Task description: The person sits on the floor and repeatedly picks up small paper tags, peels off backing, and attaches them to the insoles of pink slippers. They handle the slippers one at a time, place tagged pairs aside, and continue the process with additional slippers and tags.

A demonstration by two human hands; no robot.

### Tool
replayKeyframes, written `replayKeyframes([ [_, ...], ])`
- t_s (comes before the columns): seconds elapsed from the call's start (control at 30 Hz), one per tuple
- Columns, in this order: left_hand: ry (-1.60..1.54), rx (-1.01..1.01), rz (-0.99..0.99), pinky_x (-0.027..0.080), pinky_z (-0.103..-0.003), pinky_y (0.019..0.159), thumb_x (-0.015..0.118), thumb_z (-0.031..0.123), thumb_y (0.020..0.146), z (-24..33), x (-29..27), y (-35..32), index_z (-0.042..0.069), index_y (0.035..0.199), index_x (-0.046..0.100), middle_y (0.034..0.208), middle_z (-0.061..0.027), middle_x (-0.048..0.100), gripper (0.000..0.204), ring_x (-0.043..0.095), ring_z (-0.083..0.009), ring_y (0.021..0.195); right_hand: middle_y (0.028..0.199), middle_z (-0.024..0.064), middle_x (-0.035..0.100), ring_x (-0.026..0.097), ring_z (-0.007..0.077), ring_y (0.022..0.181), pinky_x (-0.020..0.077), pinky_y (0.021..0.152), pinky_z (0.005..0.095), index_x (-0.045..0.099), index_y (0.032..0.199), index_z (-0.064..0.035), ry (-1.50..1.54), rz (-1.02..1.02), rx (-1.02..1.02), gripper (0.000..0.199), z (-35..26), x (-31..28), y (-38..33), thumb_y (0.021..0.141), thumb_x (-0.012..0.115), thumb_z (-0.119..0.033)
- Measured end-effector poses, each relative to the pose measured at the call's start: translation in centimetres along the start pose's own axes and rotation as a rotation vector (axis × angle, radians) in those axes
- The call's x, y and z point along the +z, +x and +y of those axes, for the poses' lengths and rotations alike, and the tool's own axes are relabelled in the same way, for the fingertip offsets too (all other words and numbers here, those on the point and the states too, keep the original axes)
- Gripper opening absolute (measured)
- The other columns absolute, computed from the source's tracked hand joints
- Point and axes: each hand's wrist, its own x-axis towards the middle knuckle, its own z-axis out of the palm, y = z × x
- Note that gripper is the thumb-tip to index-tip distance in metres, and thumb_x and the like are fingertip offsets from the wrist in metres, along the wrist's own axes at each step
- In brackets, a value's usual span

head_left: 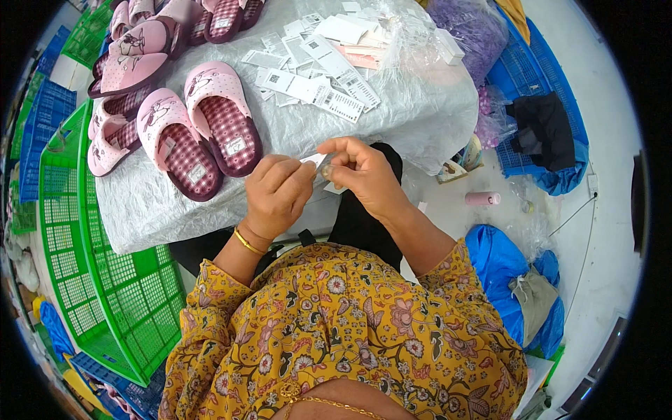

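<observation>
- left hand (276, 190) and right hand (360, 171) meet just above the near edge of the counter (140, 203), fingers pinched narrow on one small white paper tag (313, 160)
- both hands hold that tag between them; something small and greyish sits at the right fingertips, too small to tell what
- tag is up in the hands, off the counter, apart from the slippers
- pile of white paper tags (315, 77) lies loose further back on the plastic-covered counter, many unused
- pair of pink slippers with checked maroon insoles (203, 129) lies left of the hands, each with a small white label on the insole
- more pink slippers (133, 56) stacked behind, far left
- judged: some pairs look labelled already, big tag pile says plenty left
- green plastic crates (105, 280) left of the counter; pink thread spool (483, 198) on the floor at right
</observation>
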Motion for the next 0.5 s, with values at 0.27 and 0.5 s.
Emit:
replayKeyframes([
  [0.27,-0.077,-0.126,0.047,0.05,-0.032,0.06,0.075,-0.003,0.073,0.4,0.2,-0.6,0.003,0.096,0.068,0.084,-0.007,0.062,0.024,0.06,-0.0241,0.072,0.078,-0.0042,0.058,0.052,0.0022,0.069,0.0446,0.063,0.0194,0.063,0.116,-0.0015,-0.083,0.018,-0.08,0.028,0.2,0.2,-0.7,0.089,0.067,-0.001],
  [0.5,-0.274,-0.495,0.071,0.048,-0.028,0.059,0.073,-0.001,0.083,1.6,0.8,-0.7,0.001,0.091,0.069,0.079,-0.0066,0.063,0.009,0.059,-0.0155,0.065,0.074,0.0008,0.063,0.056,0.004,0.066,0.0483,0.061,0.0223,0.062,0.111,-0.0018,-0.243,0.17,-0.231,0.025,0.8,1.6,-1.2,0.087,0.069,-0.001],
])
